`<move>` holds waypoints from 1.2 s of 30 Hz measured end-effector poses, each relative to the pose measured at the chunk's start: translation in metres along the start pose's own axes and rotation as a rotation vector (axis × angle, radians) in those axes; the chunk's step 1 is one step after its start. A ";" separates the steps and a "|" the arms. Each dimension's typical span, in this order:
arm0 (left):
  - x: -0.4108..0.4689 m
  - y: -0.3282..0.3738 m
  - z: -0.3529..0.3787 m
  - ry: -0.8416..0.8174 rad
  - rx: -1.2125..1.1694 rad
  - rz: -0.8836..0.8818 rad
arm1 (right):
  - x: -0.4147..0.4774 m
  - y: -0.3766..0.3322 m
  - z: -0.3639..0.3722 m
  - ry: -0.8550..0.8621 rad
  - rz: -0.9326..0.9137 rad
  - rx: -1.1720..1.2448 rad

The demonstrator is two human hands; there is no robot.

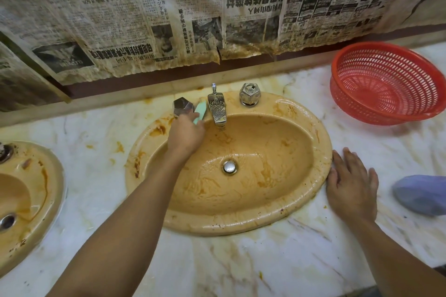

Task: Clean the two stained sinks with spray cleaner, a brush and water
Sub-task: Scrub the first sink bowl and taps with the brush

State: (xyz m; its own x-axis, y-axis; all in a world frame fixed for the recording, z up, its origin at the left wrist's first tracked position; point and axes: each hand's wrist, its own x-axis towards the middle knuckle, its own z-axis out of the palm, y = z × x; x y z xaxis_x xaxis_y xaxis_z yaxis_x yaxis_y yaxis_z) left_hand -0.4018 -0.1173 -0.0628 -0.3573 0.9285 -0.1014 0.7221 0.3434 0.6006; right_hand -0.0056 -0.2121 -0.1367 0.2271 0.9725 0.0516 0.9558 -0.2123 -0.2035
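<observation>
A tan oval sink (301,202) streaked with orange-brown stains fills the middle of the view. My left hand (184,136) grips a pale green brush (200,111) at the sink's back rim, between the left tap knob (183,106) and the chrome faucet (218,109). My right hand (351,185) lies flat with spread fingers on the marble counter (241,267), touching the sink's right rim. A second stained sink (52,183) shows partly at the left edge. No spray bottle is in view.
A red perforated basket (386,82) sits on the counter at the back right. A blue-grey object (421,194) lies at the right edge. The right tap knob (250,94) stands behind the basin. Stained newspaper (217,19) covers the wall.
</observation>
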 end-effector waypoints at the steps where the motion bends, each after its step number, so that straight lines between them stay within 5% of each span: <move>1: 0.000 -0.001 -0.001 0.002 0.007 0.012 | 0.000 0.000 0.000 0.000 0.000 -0.002; 8: 0.042 0.043 0.003 0.004 -0.358 -0.308 | 0.000 0.001 0.000 0.000 -0.004 0.006; 15: -0.010 0.015 0.003 -0.126 -0.712 -0.541 | 0.000 -0.001 0.001 0.006 -0.002 -0.001; 20: 0.014 0.033 0.004 -0.075 -0.840 -0.554 | 0.000 -0.001 -0.001 0.000 -0.006 -0.001; 24: 0.012 0.028 -0.003 -0.068 -0.609 -0.338 | 0.000 0.000 0.000 0.005 -0.010 -0.005; 29: 0.028 0.017 -0.028 -0.121 0.011 -0.040 | 0.000 0.001 0.001 0.003 -0.010 -0.009; 36: 0.035 0.026 -0.022 -0.126 -0.004 -0.056 | 0.000 0.000 0.000 0.005 -0.010 0.002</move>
State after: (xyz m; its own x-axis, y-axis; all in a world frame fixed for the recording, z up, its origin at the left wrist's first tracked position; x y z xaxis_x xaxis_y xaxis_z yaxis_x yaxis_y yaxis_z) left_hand -0.4090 -0.0787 -0.0334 -0.3196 0.9184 -0.2333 0.7007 0.3948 0.5943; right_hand -0.0056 -0.2123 -0.1368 0.2187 0.9740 0.0586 0.9575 -0.2027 -0.2050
